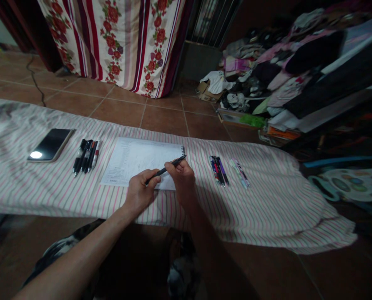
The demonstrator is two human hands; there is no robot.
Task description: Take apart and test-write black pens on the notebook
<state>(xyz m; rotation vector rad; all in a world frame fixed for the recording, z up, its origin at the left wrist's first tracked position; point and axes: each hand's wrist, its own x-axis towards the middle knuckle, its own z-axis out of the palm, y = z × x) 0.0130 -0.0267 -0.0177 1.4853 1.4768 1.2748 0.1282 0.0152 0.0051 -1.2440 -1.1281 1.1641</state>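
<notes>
A black pen (pixel 163 171) is held slantwise between both hands, over a white spiral notepad (pixel 132 158). My left hand (pixel 142 186) pinches the pen's lower left end between thumb and fingers. Closer to the other end, my right hand (pixel 182 178) grips it, and its tip points up to the right. Left of the notepad lies a row of several pens (pixel 86 156), mostly black. To the right are a bundle of dark and purple pens (pixel 219 171) and a smaller group of pale pens (pixel 240 173).
A smartphone (pixel 51 143) lies face up at the left on the striped cloth (pixel 273 200) covering the table. Behind hangs a flowered curtain (pixel 111 41). Heaped clothes (pixel 261 62) fill the back right, and a blue-edged chair (pixel 348 183) stands beyond the table's right end.
</notes>
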